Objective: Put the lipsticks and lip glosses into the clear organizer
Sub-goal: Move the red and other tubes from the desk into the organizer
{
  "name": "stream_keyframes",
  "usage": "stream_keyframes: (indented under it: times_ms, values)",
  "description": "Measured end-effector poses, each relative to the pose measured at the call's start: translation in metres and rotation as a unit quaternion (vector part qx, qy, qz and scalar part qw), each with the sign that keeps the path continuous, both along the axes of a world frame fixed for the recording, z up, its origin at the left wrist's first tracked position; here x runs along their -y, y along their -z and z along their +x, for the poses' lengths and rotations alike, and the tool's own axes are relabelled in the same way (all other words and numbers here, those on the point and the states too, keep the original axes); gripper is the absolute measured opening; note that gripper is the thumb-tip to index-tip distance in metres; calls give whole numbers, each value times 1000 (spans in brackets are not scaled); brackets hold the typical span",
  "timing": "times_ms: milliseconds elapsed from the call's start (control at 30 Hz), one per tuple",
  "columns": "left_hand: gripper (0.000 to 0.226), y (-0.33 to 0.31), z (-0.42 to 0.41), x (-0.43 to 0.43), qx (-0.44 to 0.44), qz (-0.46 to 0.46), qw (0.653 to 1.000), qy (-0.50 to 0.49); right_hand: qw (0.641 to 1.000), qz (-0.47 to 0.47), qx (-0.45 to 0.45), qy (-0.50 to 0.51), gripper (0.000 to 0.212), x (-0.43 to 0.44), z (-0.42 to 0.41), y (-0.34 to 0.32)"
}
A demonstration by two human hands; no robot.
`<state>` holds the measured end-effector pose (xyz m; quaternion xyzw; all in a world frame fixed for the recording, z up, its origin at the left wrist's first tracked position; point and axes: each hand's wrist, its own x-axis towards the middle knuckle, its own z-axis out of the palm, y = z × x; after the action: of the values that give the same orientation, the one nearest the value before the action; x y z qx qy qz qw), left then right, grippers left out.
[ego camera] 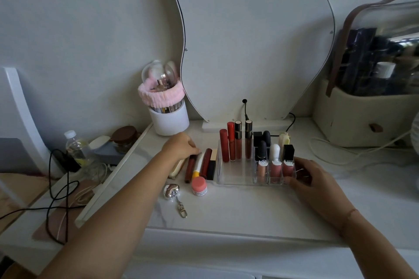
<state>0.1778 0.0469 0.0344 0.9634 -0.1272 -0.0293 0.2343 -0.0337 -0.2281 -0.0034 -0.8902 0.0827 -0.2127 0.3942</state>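
Head view: your left hand (181, 146) rests its curled grip on the far ends of the loose tubes (199, 165) lying on the table, long axes running toward you, just left of the organizer (235, 172). Whether it clamps one, I cannot tell. Your right hand (310, 176) steadies the organizer's right corner.

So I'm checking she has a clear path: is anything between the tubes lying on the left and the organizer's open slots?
Nothing visible blocks it. The lying tubes sit right against the organizer, whose wide front-left section is empty. The left hand is at their far ends; the pink jar stands in front, off the path.
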Motion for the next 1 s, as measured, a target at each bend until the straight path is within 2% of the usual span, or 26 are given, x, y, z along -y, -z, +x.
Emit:
stream_keyframes:
  times_ms: [100,200,300,467,567,700,1000]
  values:
    - [12,-1,0,4,1,-30,1000,-1,1000,-1,-1,-1,47,0,0,0]
    - [9,-7,2,2,-8,-98,995,-5,1000,-1,-7,1,49,1,0,0]
    - [18,-25,2,-4,-10,-180,984,4,1000,-1,-3,0,50,0,0,0]
    - [14,-66,-25,1,33,-323,944,54,1000,-1,1,-3,48,0,-1,-1]
    - [16,-82,-44,15,67,-374,921,87,1000,1,1,-4,48,0,-1,-1]
    - [17,-83,-58,31,72,-397,907,119,1000,10,1,-3,48,0,-1,0]
    - [15,-55,-65,44,85,-335,930,128,1000,1,1,-3,50,1,0,0]
